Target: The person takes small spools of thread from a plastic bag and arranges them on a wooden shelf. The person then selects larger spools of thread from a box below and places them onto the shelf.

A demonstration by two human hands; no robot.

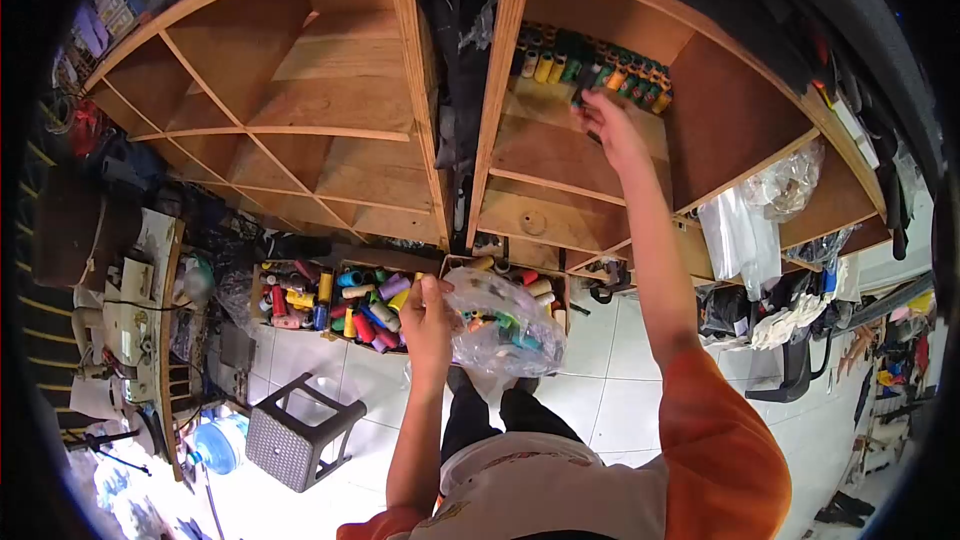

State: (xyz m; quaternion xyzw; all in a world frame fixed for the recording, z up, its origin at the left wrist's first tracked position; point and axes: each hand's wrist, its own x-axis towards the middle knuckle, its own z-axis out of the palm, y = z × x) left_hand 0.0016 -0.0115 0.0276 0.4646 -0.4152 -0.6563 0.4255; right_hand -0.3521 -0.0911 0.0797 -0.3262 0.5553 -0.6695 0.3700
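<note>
My left hand (428, 325) is closed on the gathered edge of a clear plastic bag (490, 340). Small colored thread spools (515, 325) show through the bag's film, several of them green. Up inside the right shelf compartment, my right hand (608, 128) has its fingers bent around what looks like a dark thread spool (584, 92), partly hidden by the fingers. Just behind it stand packed rows of thread spools (640, 85), mostly green, with yellow and orange ones in front.
Below the wooden shelf unit (400, 90) sit boxes of mixed thread cones (375, 305). A dark plastic stool (300, 430) stands on the tiled floor at left, near a blue water bottle (218, 443) and a sewing machine (130, 325). Plastic bags (745, 230) hang at right.
</note>
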